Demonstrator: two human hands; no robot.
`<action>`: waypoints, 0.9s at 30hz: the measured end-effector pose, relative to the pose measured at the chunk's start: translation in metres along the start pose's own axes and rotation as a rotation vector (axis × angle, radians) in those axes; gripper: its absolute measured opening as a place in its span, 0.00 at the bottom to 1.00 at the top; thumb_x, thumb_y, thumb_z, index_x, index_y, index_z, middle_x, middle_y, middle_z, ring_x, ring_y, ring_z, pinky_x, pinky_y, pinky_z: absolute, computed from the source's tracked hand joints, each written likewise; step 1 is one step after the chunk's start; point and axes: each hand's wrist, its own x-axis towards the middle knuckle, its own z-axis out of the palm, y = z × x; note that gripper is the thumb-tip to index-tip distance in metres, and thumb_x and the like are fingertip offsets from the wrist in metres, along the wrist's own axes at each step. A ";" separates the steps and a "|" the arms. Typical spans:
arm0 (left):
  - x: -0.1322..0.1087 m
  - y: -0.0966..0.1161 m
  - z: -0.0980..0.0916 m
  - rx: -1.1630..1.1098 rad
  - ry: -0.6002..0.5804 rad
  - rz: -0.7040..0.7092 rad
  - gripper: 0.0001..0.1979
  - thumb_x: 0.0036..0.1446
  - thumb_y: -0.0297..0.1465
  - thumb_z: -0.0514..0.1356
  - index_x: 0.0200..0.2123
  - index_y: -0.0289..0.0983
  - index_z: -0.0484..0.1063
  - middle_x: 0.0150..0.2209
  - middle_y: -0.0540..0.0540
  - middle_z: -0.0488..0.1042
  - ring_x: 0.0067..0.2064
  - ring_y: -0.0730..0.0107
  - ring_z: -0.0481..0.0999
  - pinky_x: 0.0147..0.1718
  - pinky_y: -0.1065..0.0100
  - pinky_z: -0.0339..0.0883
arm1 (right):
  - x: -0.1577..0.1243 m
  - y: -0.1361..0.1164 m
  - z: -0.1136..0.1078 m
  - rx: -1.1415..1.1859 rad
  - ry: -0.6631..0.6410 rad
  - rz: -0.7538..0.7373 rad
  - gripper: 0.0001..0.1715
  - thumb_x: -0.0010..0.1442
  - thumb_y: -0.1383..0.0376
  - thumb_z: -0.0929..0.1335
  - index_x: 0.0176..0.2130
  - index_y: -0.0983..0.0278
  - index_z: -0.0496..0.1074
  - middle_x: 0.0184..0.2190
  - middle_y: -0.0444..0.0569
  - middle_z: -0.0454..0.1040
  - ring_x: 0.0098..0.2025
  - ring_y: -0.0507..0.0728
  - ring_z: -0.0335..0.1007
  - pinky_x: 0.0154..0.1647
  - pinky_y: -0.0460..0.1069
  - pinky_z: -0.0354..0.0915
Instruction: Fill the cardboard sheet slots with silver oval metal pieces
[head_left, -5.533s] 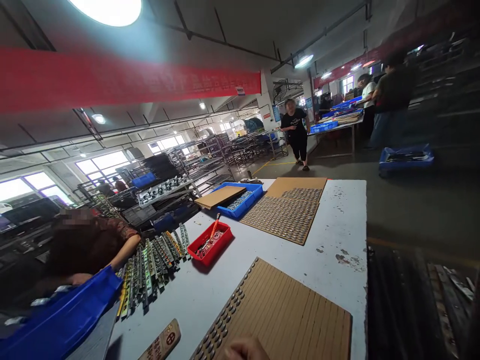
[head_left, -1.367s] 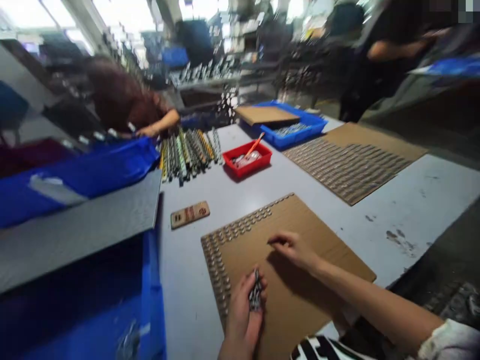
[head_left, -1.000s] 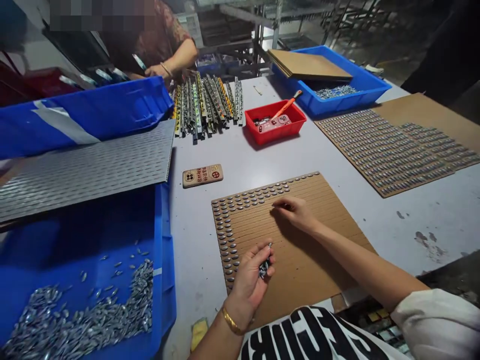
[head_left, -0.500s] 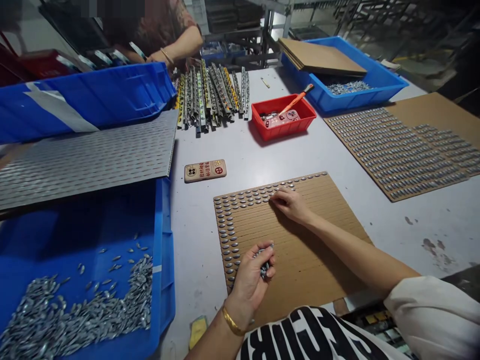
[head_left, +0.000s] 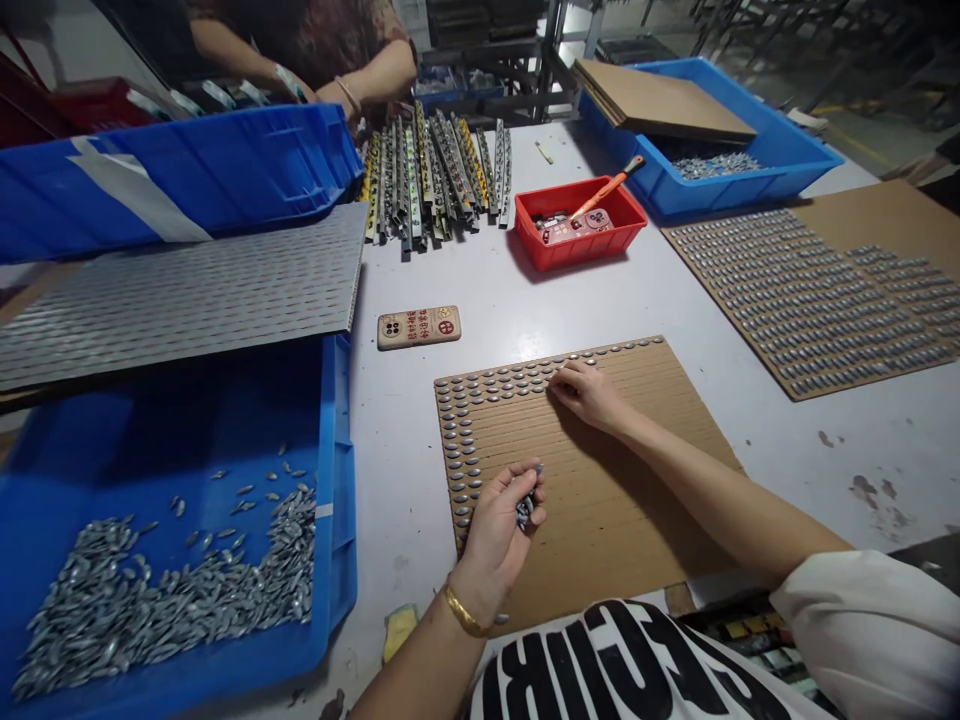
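My left hand [head_left: 501, 525] is closed around a small handful of grey spindle-shaped metal pieces [head_left: 524, 510], one of them sticking up between thumb and forefinger. It hovers over the left part of a grooved brown cardboard sheet [head_left: 600, 500]. Pieces of the same kind lie in rows along the sheet's far edge and down its left side. At the inner end of these far rows, my right hand [head_left: 585, 395] rests with its fingertips pinched together against the cardboard. Whatever is between those fingertips is hidden.
A blue bin [head_left: 334, 500] of loose metal pieces stands left, a filled sheet [head_left: 187, 290] across it. Beyond are a phone-shaped case [head_left: 418, 328], metal strips [head_left: 431, 180], a red tray [head_left: 581, 250] and another blue bin [head_left: 750, 195]. Another filled sheet [head_left: 817, 300] lies right. A co-worker's arms [head_left: 375, 80] show behind.
The view has shifted slightly. My right hand stays pinched at nearly the same spot on the far rows. My left hand still holds its handful, with the fingers slightly shifted.
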 end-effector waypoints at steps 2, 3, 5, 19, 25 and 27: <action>0.001 0.001 -0.001 0.008 -0.006 0.022 0.11 0.48 0.27 0.67 0.38 0.32 0.74 0.32 0.47 0.69 0.29 0.79 0.67 0.19 0.79 0.54 | 0.000 0.001 0.000 0.003 0.002 0.003 0.08 0.58 0.69 0.64 0.32 0.62 0.73 0.32 0.48 0.70 0.32 0.54 0.64 0.33 0.47 0.60; 0.001 0.001 -0.001 0.009 -0.009 0.032 0.11 0.48 0.28 0.67 0.37 0.32 0.74 0.32 0.47 0.69 0.29 0.79 0.67 0.20 0.79 0.55 | 0.001 0.001 0.000 0.005 0.006 0.006 0.08 0.58 0.69 0.64 0.32 0.62 0.73 0.32 0.48 0.69 0.31 0.54 0.64 0.33 0.47 0.60; 0.001 0.002 -0.001 0.007 -0.005 0.041 0.11 0.47 0.28 0.68 0.36 0.33 0.74 0.31 0.47 0.69 0.29 0.80 0.67 0.20 0.79 0.54 | 0.002 0.000 -0.001 0.014 0.016 0.016 0.07 0.59 0.68 0.64 0.32 0.62 0.72 0.31 0.48 0.69 0.31 0.54 0.64 0.32 0.47 0.60; 0.000 0.001 0.003 -0.014 0.020 0.087 0.11 0.47 0.28 0.68 0.34 0.34 0.72 0.31 0.49 0.71 0.29 0.80 0.68 0.23 0.78 0.58 | -0.071 -0.116 -0.015 0.617 -0.079 0.199 0.10 0.62 0.63 0.66 0.44 0.58 0.73 0.35 0.46 0.74 0.37 0.54 0.71 0.35 0.47 0.67; 0.001 -0.003 0.002 0.010 0.083 0.027 0.10 0.49 0.31 0.67 0.35 0.34 0.74 0.30 0.49 0.72 0.29 0.78 0.71 0.24 0.77 0.63 | -0.070 -0.111 -0.013 0.556 -0.144 0.086 0.16 0.63 0.65 0.64 0.50 0.55 0.72 0.40 0.49 0.73 0.41 0.55 0.71 0.41 0.50 0.68; 0.003 -0.003 0.003 0.008 0.103 0.000 0.10 0.50 0.32 0.65 0.36 0.33 0.74 0.30 0.47 0.73 0.29 0.76 0.71 0.23 0.76 0.63 | -0.069 -0.101 -0.016 0.493 -0.152 0.047 0.15 0.63 0.65 0.64 0.48 0.56 0.73 0.37 0.49 0.73 0.39 0.55 0.71 0.40 0.50 0.68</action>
